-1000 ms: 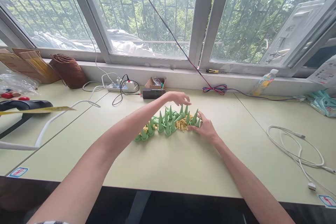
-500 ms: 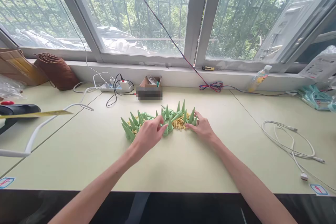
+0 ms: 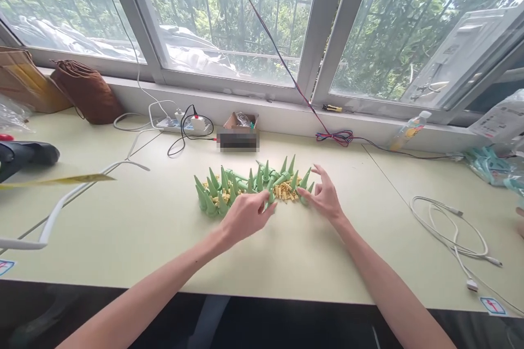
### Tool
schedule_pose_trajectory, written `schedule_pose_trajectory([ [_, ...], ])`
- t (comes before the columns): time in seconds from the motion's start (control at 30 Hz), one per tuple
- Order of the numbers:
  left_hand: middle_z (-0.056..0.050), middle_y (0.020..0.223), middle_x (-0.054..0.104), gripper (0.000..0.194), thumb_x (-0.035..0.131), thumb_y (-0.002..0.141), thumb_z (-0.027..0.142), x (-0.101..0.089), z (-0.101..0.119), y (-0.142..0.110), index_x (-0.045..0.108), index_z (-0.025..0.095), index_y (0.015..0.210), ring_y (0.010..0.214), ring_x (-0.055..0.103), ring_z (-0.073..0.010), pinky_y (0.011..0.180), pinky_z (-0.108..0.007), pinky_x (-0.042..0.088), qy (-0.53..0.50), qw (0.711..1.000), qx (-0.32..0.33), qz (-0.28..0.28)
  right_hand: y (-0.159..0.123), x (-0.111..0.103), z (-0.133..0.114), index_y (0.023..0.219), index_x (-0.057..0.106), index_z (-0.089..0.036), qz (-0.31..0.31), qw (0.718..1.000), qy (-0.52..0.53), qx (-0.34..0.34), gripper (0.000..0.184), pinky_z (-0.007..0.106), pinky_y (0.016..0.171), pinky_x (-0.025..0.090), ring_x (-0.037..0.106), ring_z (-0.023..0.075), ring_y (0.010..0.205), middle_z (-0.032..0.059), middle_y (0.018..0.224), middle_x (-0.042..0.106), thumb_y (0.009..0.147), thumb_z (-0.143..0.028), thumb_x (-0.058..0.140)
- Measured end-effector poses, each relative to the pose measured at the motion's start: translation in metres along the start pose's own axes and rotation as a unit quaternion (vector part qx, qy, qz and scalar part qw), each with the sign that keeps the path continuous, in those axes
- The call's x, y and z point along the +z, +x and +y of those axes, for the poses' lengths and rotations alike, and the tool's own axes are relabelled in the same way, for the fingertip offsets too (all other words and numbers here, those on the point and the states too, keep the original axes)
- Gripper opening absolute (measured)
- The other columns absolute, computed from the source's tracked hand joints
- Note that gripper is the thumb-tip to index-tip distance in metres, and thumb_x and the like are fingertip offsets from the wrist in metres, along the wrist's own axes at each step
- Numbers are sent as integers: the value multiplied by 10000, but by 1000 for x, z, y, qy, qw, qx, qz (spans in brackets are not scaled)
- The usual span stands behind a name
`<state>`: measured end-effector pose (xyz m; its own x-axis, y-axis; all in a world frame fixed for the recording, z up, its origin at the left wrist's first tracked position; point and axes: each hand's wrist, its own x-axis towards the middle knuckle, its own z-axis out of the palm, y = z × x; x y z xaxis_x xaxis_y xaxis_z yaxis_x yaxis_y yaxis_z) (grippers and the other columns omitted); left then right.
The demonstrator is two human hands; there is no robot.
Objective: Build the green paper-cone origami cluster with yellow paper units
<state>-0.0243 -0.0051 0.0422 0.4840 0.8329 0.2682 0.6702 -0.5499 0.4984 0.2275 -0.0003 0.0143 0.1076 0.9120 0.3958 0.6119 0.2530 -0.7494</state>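
Note:
Green pointed cones [image 3: 210, 207] stand upright in a curved cluster on the table, with more cones lying among them. Small yellow-tan pegs [image 3: 285, 192] are heaped between the cones. At the cluster's front, my left hand [image 3: 248, 215] pinches one green cone [image 3: 271, 190] between thumb and fingers, partly hiding it. My right hand [image 3: 327, 199] is at the right end, its thumb and index finger spread beside the cones there. The thumb tip is close to a cone [image 3: 305, 197]; whether it touches cannot be made out.
Behind the cones stand a small box [image 3: 244, 120] and a power strip [image 3: 176, 124] with plugs. A white cable [image 3: 450, 234] is coiled at right, and a bottle [image 3: 409, 131] leans by the window. A brown bag [image 3: 87, 91] and white tube [image 3: 53, 218] are at left.
My left hand has shifted right and closed around a cone at the front. My right hand's fingers have spread away from the right-end cones. The camera view has tilted slightly.

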Motion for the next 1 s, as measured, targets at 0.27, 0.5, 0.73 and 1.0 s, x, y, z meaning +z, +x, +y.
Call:
schedule_pose_trajectory([
  [0.27,63,563,506,192,364,990,376,29,-7,-2,457,213,952,418,423,-99,461,-228,362,-171,980,102,22,-13,-3,-10,1046,538,-223,275,954,-34,-111,228,249,479,433,420,67,471,47,987,572,899,-386,601],
  [0.5,31,715,570,183,427,1007,368,34,-4,-7,429,197,940,453,527,-72,427,-184,436,-318,945,41,72,-26,26,-29,691,545,-192,107,950,-90,-281,242,206,426,322,411,67,433,-32,587,538,930,-157,557],
  [0.73,49,682,519,253,427,1013,425,31,-2,-4,487,187,954,408,512,-54,375,-160,404,-389,915,-1,107,-28,38,-15,1129,650,-152,-56,973,-164,-154,228,264,602,475,637,160,633,66,862,725,977,-216,492],
  [1.0,36,685,525,262,375,1033,402,36,-1,-8,504,174,1036,439,513,-65,432,-179,420,-338,937,15,84,-28,38,-12,1138,664,-176,-118,969,-186,-109,234,286,658,497,690,205,737,76,931,743,955,-205,521],
])
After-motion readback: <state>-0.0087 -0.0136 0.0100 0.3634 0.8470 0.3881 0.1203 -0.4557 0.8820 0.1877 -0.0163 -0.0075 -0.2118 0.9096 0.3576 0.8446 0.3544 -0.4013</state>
